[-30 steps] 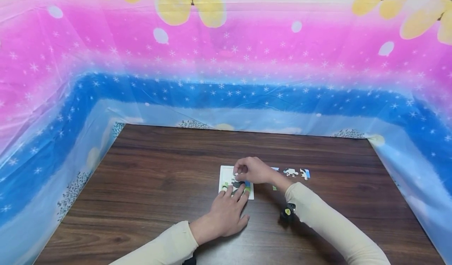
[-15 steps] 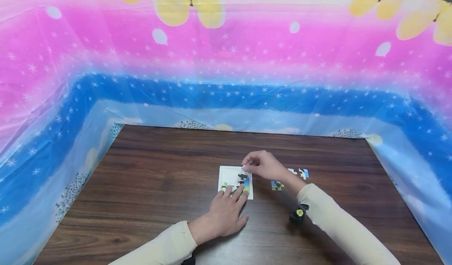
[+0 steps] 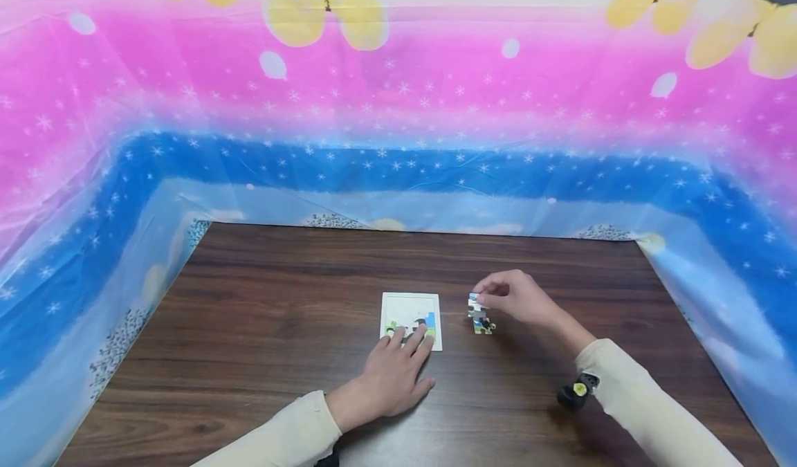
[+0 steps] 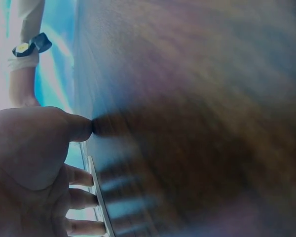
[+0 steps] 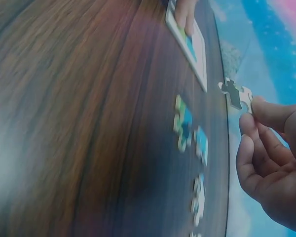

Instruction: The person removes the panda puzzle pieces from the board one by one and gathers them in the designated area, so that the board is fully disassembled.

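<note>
My left hand (image 3: pixel 395 377) lies with fingers spread over the lower part of a white-framed jigsaw board (image 3: pixel 409 295). Green, blue and black picture parts show around its fingertips; the board's upper area is plain white. To the right of the board, my right hand (image 3: pixel 519 299) pinches a black-and-white puzzle piece (image 5: pixel 233 93) between thumb and fingers, held above the table. In the right wrist view, a green-and-blue piece (image 5: pixel 182 123) and a blue-edged piece (image 5: pixel 201 144) lie below it. The left wrist view shows the left palm (image 4: pixel 29 158) and fingers at the board's edge.
Another white-and-blue piece (image 5: pixel 199 200) lies farther along the row, with a further one cut off by the frame. The brown wooden table (image 3: pixel 280 301) is bordered by a pink-and-blue patterned cloth (image 3: pixel 398 169) at the back and sides.
My right hand has moved right, off the board, carrying the black-and-white puzzle piece with it. The left hand stays on the board. The head view has shifted slightly.
</note>
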The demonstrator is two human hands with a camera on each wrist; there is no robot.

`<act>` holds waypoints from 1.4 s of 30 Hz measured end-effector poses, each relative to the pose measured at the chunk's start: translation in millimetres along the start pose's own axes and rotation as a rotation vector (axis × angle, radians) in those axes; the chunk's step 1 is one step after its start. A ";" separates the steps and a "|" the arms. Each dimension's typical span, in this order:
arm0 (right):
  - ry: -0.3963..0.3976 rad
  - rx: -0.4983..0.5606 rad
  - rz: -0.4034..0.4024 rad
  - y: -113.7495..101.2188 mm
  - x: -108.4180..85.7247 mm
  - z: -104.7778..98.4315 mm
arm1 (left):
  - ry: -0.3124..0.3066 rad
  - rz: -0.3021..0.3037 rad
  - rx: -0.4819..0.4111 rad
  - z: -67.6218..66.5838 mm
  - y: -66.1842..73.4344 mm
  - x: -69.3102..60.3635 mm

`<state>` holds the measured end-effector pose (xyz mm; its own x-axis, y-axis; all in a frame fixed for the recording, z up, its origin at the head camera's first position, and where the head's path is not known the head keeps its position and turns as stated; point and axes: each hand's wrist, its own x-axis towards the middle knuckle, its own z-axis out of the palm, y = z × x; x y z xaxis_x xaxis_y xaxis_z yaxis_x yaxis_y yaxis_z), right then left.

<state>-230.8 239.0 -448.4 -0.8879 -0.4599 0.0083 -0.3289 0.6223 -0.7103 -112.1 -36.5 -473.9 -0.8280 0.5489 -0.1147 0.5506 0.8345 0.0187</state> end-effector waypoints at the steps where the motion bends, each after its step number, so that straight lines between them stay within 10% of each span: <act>1: 0.006 0.003 0.011 2.8 -2.6 -2.1 | -0.004 0.000 0.002 0.3 -0.1 -0.1; 42: 0.095 -0.238 0.127 48.4 -33.2 -5.0 | -0.008 -0.002 0.055 0.8 1.2 -0.3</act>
<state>-218.8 287.5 -479.5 -0.9494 -0.3140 0.0038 -0.2691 0.8075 -0.5250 -111.1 -35.7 -474.6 -0.8281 0.5471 -0.1223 0.5546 0.8313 -0.0365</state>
